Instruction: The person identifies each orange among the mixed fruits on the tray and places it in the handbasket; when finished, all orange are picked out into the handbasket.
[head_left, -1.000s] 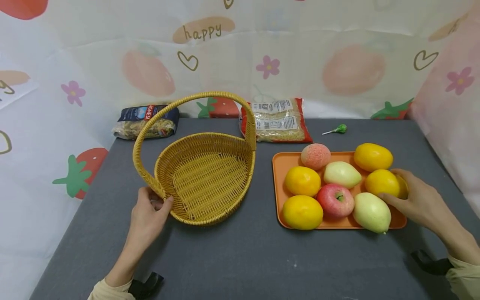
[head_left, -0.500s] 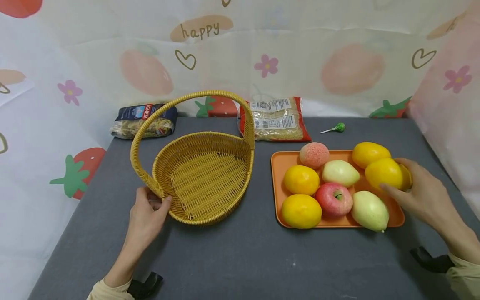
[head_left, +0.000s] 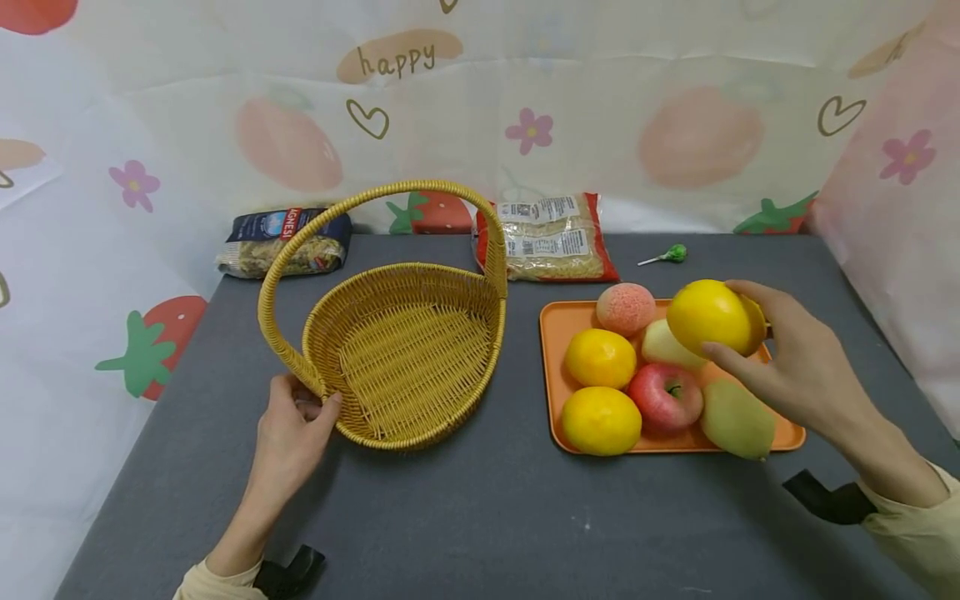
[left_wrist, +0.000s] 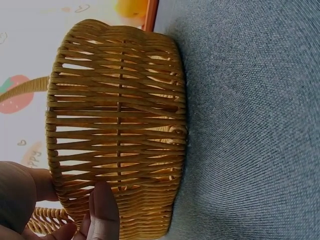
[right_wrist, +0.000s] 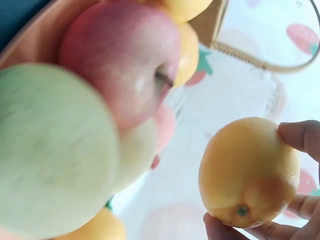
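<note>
The right arm reaches in from the near right side of the table [head_left: 480,533], sleeve at the forearm, and its hand [head_left: 795,358] is turned inward. Thumb on the near side, fingers on the far side — it pinches a yellow fruit [head_left: 705,317] and holds it raised over the far right part of the orange tray [head_left: 553,333], clear of the other fruit.

The left arm comes up from the table's near left corner. Its hand [head_left: 291,429] grips the rim of the wicker basket [head_left: 412,367] by the foot of the handle, the thumb hooked over the edge. The basket stands left of the tray, its handle arching up.

At the tray's left edge lie two yellow fruits [head_left: 600,358], with a peach [head_left: 626,309] at the far edge. A red apple [head_left: 664,400] sits beside a pale green fruit [head_left: 738,421], which rests at the near edge.
</note>
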